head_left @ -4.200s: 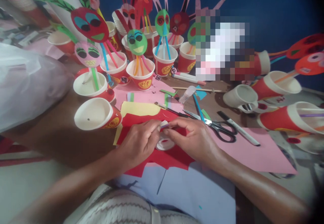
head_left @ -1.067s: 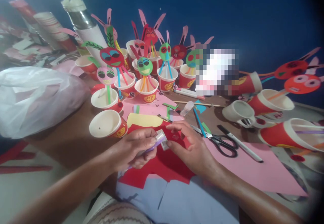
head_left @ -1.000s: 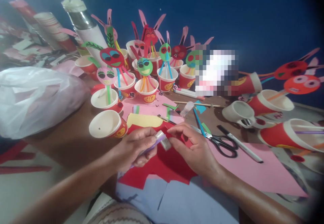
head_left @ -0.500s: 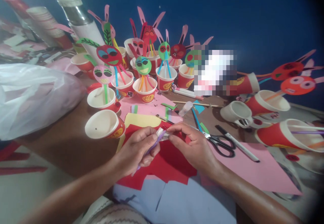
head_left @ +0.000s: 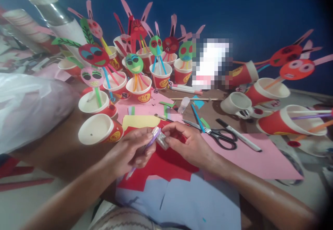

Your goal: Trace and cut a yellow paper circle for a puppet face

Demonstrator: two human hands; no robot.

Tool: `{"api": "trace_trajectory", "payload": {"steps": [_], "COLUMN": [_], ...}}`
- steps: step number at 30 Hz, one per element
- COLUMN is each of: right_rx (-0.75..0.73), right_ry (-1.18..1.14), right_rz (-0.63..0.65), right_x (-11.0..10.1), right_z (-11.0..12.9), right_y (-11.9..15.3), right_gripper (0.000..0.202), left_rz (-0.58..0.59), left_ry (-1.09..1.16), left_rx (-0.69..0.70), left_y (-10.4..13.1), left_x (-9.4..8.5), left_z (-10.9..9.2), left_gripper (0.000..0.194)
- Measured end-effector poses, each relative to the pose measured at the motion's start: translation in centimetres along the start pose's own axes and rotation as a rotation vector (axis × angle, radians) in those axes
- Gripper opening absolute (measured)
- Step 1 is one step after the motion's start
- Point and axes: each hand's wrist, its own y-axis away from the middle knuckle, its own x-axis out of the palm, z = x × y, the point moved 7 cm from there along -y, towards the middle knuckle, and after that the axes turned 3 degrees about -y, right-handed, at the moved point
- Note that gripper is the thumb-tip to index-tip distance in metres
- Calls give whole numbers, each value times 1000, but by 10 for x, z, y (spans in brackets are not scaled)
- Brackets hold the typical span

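Observation:
In my left hand (head_left: 135, 147) is a thin purple strip (head_left: 152, 138), pinched between thumb and fingers, with its lower end sticking out below the fist. A small clear, shiny piece (head_left: 162, 140) sits beside the strip's top, held by the fingertips of my right hand (head_left: 188, 141). What this clear piece is cannot be made out. Both hands are close together above red paper (head_left: 166, 164), which lies on pale blue sheets (head_left: 197, 202). Yellow paper (head_left: 140, 121) shows just behind the hands.
Black-handled scissors (head_left: 222, 136) and a marker (head_left: 239, 135) lie right of my hands on pink paper (head_left: 267, 157). Paper cups with decorated faces, one being a green face (head_left: 134, 63), stand behind. A white mug (head_left: 236, 103) is at the right, a plastic bag (head_left: 31, 108) at the left.
The view has shifted, so the cups and tools appear further left and slightly higher. More of the clear piece now shows between my hands.

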Motion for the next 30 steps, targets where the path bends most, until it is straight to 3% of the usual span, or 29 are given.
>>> {"api": "trace_trajectory", "payload": {"steps": [10,17,30], "right_rx": [-10,-145,-240], "right_ry": [27,65,112], "right_rz": [43,25,11], "right_x": [1,-2,-4], "right_z": [4,9,18], "right_y": [2,0,4], "right_gripper": [11,14,16], "left_rz": [63,124,134], "left_ry": [-44,-18,-50], "left_rx": [8,-58,-141], "left_y": [3,5,4], "left_x": [4,6,10], "left_z": [0,1,3], "left_gripper": [21,23,21]}}
